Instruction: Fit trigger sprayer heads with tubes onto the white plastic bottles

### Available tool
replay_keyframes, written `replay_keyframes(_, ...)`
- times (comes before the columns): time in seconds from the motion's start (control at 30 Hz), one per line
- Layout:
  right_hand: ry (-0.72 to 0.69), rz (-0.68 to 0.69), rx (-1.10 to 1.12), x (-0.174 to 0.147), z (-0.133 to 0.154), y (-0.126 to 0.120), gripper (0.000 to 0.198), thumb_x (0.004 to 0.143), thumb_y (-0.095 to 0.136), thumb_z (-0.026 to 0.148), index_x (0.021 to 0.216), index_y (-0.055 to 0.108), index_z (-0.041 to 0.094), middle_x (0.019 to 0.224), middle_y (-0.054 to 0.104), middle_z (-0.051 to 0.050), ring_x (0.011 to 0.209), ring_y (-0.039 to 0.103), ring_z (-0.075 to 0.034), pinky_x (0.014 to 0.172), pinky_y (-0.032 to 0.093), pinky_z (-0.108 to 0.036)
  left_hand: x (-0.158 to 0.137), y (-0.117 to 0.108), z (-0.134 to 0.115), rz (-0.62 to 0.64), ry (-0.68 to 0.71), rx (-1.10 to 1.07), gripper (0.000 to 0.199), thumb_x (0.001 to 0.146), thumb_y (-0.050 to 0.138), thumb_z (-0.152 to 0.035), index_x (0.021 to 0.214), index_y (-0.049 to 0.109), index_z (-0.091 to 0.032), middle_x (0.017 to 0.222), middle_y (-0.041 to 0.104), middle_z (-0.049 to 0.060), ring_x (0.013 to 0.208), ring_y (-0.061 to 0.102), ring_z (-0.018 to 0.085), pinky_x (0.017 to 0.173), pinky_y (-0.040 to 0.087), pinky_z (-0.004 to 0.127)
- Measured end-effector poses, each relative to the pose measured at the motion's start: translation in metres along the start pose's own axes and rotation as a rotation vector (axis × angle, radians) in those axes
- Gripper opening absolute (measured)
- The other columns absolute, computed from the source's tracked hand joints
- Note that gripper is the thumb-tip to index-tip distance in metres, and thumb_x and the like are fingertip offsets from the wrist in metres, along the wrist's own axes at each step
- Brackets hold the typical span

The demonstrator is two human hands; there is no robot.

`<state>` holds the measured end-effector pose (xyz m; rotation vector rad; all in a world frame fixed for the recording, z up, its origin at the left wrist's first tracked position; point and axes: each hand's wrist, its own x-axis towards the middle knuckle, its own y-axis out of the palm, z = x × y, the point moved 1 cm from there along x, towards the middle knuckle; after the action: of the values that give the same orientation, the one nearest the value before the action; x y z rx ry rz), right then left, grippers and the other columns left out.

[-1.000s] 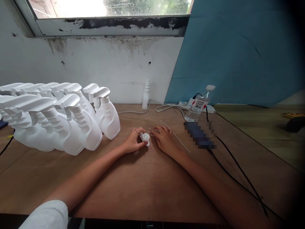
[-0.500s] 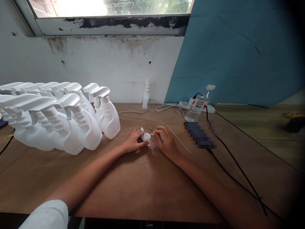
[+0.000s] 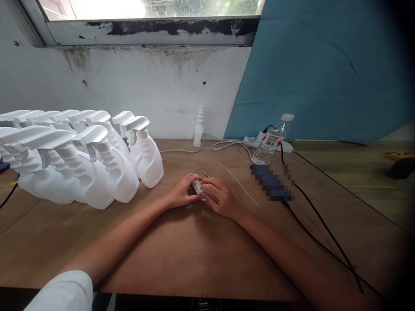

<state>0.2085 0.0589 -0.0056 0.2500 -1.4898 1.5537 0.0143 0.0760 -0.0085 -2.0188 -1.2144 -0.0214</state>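
My left hand (image 3: 182, 191) is closed around a white trigger spray head (image 3: 197, 186), which it keeps low over the brown tabletop with the open collar up. The fingers of my right hand (image 3: 221, 196) are pinched together at that collar, over a small white piece that they now mostly hide. Just beyond the right fingers pokes the end of a thin rod (image 3: 206, 174); its other end is out of sight. To the right of my right hand a thin clear dip tube (image 3: 238, 183) lies slantwise on the table.
White spray bottles (image 3: 118, 177) with trigger heads crowd the left side. Against the wall stands a white bottle without a head (image 3: 199, 127). At right are a clear water bottle (image 3: 269, 144), a power strip (image 3: 288, 147), a blurred dark device (image 3: 270, 183) and black cables (image 3: 319, 220).
My right hand has moved left with the small white piece, from beside the spray head onto its collar. My left hand holds the spray head in about the same place.
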Motion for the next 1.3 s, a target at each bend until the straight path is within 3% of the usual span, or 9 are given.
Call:
replay_keyframes(0.43,0.06,-0.002,-0.063,0.003,0.0,0.0,0.009,0.091,0.055,0.023,0.098,0.06,0.021,0.12,0.059,-0.012,0.116,0.052,-0.026,0.099,0.045,-0.047,0.001,0.0,0.003,0.008,-0.032,-0.003,0.041,0.081,0.069,-0.045,0.111,0.061,-0.017,0.109,0.062,0.011,0.104,0.056,0.024,0.092,0.046,0.036)
replay_keyframes(0.8,0.088,0.118,0.088,0.007,0.01,0.002,0.023,0.096,0.044,0.016,0.115,0.056,0.02,0.132,0.052,-0.014,0.127,0.047,-0.024,0.105,0.044,-0.046,0.002,-0.002,0.006,0.033,-0.009,-0.042,0.038,0.085,0.066,-0.047,0.111,0.064,-0.019,0.114,0.064,0.009,0.107,0.056,0.024,0.096,0.043,0.035)
replay_keyframes(0.97,0.138,0.03,0.196,0.003,0.004,0.006,0.02,0.096,0.047,0.02,0.115,0.055,0.022,0.129,0.049,-0.012,0.12,0.053,-0.022,0.101,0.048,-0.041,0.003,-0.003,0.007,0.046,-0.045,-0.091,0.039,0.083,0.068,-0.048,0.109,0.066,-0.018,0.109,0.065,0.008,0.106,0.055,0.024,0.096,0.042,0.035)
replay_keyframes(1.3,0.02,0.005,0.009,0.003,0.008,0.002,0.013,0.095,0.048,0.014,0.102,0.057,0.021,0.117,0.057,-0.011,0.11,0.054,-0.024,0.093,0.048,-0.043,0.0,-0.002,0.01,0.037,-0.069,-0.084,0.048,0.08,0.071,-0.048,0.117,0.065,-0.019,0.113,0.062,0.01,0.108,0.055,0.025,0.098,0.041,0.037)
